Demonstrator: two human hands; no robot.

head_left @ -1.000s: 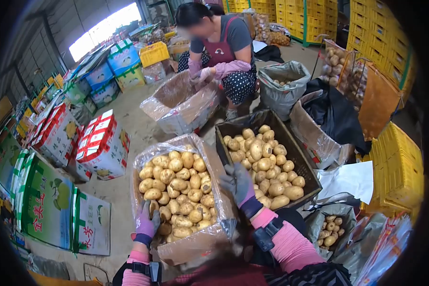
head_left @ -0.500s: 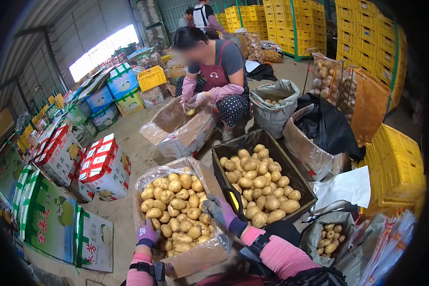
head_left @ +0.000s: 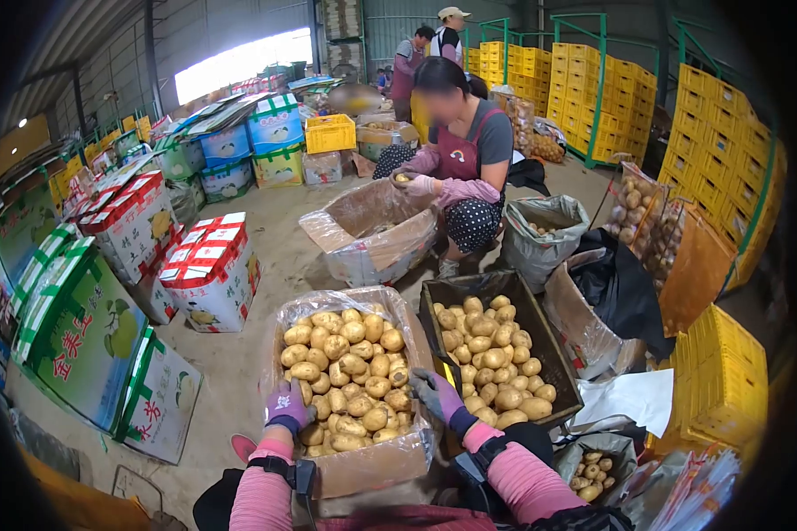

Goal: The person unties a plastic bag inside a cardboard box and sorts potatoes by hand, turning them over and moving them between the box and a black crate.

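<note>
A cardboard box (head_left: 372, 469) lined with clear plastic stands in front of me, filled with potatoes (head_left: 352, 364). My left hand (head_left: 289, 407), in a purple glove, rests at the left rim against the potatoes, its fingers stretched out. At the right rim, my right hand (head_left: 440, 398) in a grey and purple glove lies with fingers extended, beside the potatoes. Neither hand has a potato lifted. Close to my right hand is a dark crate (head_left: 565, 376), also full of potatoes.
Across from me a crouching person (head_left: 469, 150) holds a potato over another plastic-lined box (head_left: 363, 257). Red-and-white cartons (head_left: 212, 283) and green cartons (head_left: 84, 341) stand left. Sacks (head_left: 545, 239) and yellow crates (head_left: 717, 372) are on the right.
The view has tilted up and shifted left. My right hand has moved from over the potatoes toward the box's right rim. The crouching person has raised a potato.
</note>
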